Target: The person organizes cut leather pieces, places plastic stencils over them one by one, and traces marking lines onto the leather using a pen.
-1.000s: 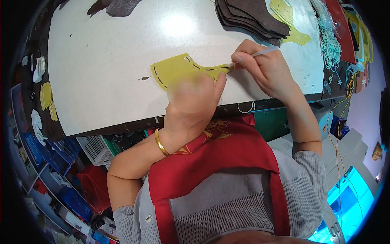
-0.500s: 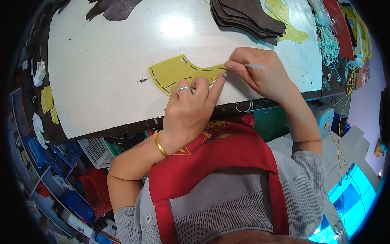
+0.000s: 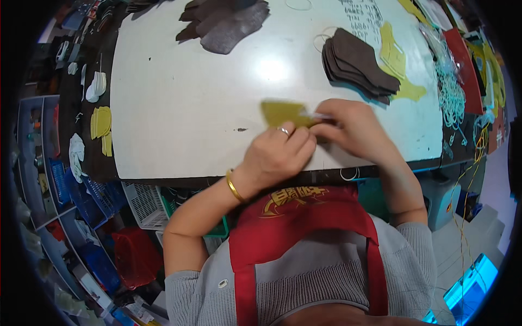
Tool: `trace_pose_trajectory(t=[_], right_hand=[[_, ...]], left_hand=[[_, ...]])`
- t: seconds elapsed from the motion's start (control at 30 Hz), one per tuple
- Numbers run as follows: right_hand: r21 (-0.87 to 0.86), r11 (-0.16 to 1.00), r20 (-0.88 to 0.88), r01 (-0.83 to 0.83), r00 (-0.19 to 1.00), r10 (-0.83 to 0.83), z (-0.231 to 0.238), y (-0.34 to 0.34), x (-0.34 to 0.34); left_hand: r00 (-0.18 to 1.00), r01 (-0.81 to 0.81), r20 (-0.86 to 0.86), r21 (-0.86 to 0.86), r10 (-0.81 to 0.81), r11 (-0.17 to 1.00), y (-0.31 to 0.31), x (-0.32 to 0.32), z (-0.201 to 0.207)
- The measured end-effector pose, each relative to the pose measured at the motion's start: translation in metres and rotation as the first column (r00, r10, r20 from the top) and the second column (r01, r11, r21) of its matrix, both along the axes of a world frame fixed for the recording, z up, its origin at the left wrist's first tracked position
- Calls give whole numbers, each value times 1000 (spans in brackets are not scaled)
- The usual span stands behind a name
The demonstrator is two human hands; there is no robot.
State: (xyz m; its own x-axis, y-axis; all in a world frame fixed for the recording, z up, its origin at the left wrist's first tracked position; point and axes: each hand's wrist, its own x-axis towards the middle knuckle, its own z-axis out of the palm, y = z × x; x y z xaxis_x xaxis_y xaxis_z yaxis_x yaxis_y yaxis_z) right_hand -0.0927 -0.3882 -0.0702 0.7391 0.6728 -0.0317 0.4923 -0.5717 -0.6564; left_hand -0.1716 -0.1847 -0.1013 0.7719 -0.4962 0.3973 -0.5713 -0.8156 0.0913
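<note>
A yellow shoe-pattern template (image 3: 281, 113), blurred by motion, is raised at an angle over the white tabletop. My left hand (image 3: 281, 155), with a ring and a gold bangle, has its fingers closed on the template's near edge. Close beside it, my right hand (image 3: 350, 129) is closed around a slim pale pen (image 3: 322, 116), with its fingertips near the template's right side. Whether the right fingers also pinch the template is hard to make out. The template's narrow end is hidden behind the fingers.
A stack of dark brown leather pieces (image 3: 359, 62) lies at the back right, beside more yellow templates (image 3: 392, 51). Loose brown pieces (image 3: 225, 24) lie at the far side. Tangled pale-green cord (image 3: 450, 89) hangs along the right edge. Yellow pieces (image 3: 101, 124) lie at the left edge.
The template has come off the tabletop, tilted and turned from lying flat under my left hand. Both hands have drawn together. The whole view has shifted, showing more of the table's far side.
</note>
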Motion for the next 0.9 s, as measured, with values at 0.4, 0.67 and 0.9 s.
trace_pose_trajectory(t=[0.4, 0.67, 0.9], right_hand=[[313, 853, -135, 418, 908, -396, 14, -35, 16], [51, 996, -244, 79, 968, -65, -17, 21, 13], [-96, 993, 8, 65, 998, -65, -23, 31, -1]], left_hand=[[989, -27, -148, -92, 13, 995, 53, 11, 1], [990, -142, -37, -315, 137, 938, 36, -31, -20], [981, -193, -71, -261, 181, 946, 31, -34, -15]])
